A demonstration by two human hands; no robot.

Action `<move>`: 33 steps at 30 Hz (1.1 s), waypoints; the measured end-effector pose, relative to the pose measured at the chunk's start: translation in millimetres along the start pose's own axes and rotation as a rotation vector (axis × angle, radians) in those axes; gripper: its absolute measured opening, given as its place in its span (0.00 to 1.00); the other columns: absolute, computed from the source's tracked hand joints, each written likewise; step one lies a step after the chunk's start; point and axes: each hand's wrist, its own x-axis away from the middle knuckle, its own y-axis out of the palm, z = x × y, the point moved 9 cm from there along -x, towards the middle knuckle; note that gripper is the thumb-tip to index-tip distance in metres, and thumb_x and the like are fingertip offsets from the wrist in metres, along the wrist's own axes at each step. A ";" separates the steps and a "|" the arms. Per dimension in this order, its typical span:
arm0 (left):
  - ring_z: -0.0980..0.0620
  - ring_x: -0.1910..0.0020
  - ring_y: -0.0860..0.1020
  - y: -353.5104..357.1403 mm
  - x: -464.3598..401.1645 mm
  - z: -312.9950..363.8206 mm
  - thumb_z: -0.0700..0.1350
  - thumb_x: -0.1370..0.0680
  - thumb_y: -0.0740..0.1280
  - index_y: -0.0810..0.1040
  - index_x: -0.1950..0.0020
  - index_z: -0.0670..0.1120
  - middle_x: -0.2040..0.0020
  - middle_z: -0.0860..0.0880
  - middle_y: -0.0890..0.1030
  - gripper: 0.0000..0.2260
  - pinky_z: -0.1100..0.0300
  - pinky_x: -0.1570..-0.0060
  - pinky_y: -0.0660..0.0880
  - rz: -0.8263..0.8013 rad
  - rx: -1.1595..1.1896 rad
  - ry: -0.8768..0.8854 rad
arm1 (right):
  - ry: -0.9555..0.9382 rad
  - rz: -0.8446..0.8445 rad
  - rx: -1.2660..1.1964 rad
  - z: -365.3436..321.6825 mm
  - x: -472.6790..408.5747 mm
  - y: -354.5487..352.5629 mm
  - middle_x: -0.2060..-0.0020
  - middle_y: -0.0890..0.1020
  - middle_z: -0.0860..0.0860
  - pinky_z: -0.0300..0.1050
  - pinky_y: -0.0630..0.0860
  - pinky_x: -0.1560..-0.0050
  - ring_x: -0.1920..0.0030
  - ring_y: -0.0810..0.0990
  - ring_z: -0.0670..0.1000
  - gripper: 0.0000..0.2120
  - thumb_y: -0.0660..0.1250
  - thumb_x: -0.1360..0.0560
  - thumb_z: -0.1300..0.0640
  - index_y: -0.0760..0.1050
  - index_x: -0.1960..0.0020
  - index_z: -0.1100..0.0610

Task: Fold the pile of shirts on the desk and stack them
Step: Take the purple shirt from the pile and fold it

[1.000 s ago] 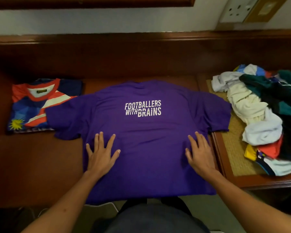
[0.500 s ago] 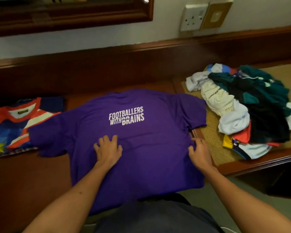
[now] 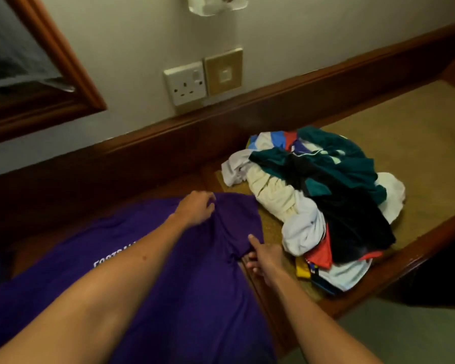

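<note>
A purple T-shirt (image 3: 195,290) with white lettering lies spread on the wooden desk, its back up. My left hand (image 3: 196,207) has reached across to the shirt's right shoulder and pinches the cloth at the top of the sleeve. My right hand (image 3: 262,258) grips the lower edge of that same right sleeve, thumb on top and fingers curled under. To the right, on a woven mat (image 3: 410,164), sits the loose pile of shirts (image 3: 315,200) in white, cream, teal, black and red.
A wooden backboard (image 3: 168,143) runs along the rear of the desk under a wall socket (image 3: 187,84). A framed mirror (image 3: 24,74) hangs at upper left. The desk's front edge (image 3: 394,271) drops to grey floor at lower right.
Both hands left the middle of the purple shirt and moved to its right sleeve, now gripping it. The view swung right, so the folded striped shirt at left is out of sight.
</note>
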 end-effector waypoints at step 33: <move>0.58 0.50 0.76 2.1 -115.5 67.3 0.30 0.26 0.62 0.82 0.41 0.44 0.46 0.53 0.80 0.18 0.70 0.57 0.72 -0.615 0.270 0.126 | -0.245 -0.111 0.100 -33.9 -27.5 -6.2 0.66 0.76 0.56 0.45 0.78 0.70 0.72 0.79 0.50 0.10 0.67 0.24 0.68 0.76 0.48 0.54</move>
